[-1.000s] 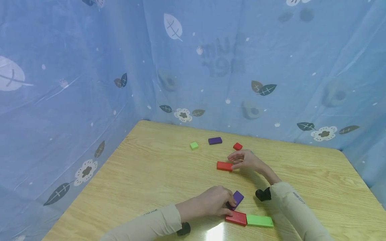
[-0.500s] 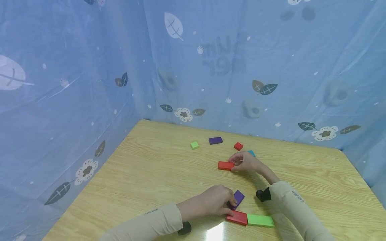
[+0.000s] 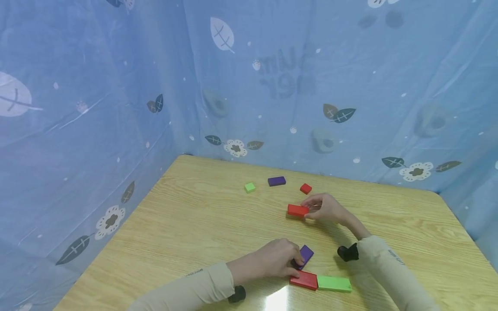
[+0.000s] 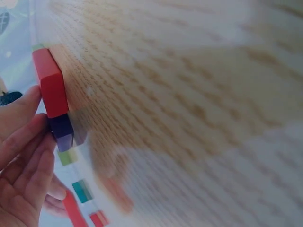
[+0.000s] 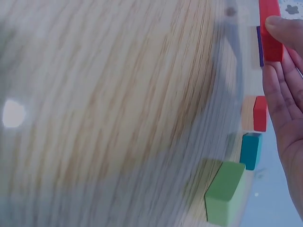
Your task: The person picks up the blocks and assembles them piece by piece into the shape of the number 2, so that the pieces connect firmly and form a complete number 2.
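Note:
My right hand (image 3: pixel 327 209) pinches a red block (image 3: pixel 297 211) by its right end, just above the table. In the right wrist view the thumb lies on that red block (image 5: pixel 271 40), with fingers along its other side. My left hand (image 3: pixel 278 259) is low on the table with fingers curled. Its thumb is on a second red block (image 3: pixel 303 280), its fingertips on a purple block (image 3: pixel 306 255). The left wrist view shows the purple block (image 4: pixel 62 132) touching this red block (image 4: pixel 51 85). A long green block (image 3: pixel 334 284) meets the red one end to end.
Farther back lie a small green block (image 3: pixel 250 188), a purple block (image 3: pixel 276 181) and a small red block (image 3: pixel 305 188). A teal block (image 5: pixel 251 150) and a larger green block (image 5: pixel 225 194) show in the right wrist view. Blue patterned curtains (image 3: pixel 249 86) border the wooden table (image 3: pixel 202 207).
My right hand has closed on the red block, lifted it slightly and moved it a little to the right. My left hand and the blocks beside it have stayed put.

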Available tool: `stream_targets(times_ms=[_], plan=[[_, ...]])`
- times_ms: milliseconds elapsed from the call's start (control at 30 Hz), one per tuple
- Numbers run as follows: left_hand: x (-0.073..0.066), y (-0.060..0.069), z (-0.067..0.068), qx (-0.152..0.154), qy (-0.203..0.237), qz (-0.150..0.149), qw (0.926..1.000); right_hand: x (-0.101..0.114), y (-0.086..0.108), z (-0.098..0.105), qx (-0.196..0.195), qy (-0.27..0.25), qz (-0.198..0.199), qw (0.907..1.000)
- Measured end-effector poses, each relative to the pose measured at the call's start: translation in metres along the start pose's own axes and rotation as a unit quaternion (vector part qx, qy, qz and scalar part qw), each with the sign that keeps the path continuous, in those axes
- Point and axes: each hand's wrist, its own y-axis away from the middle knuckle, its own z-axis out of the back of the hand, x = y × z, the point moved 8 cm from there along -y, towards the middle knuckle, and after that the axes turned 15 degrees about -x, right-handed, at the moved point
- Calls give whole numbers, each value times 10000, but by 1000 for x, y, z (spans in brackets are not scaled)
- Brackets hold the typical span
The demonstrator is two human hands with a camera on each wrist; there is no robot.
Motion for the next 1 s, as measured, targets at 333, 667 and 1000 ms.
stream_targets(times_ms=[333, 667, 1000], plan=[[0, 0, 1, -11, -75, -68, 9999, -3, 13, 10, 82, -4, 54, 10000], [-1, 0, -1, 62, -83, 5, 9999, -1, 38, 21, 128, 62, 8, 9999], [2, 0, 0, 44, -30, 143, 9999, -3, 57, 23, 323, 110, 111, 9994]])
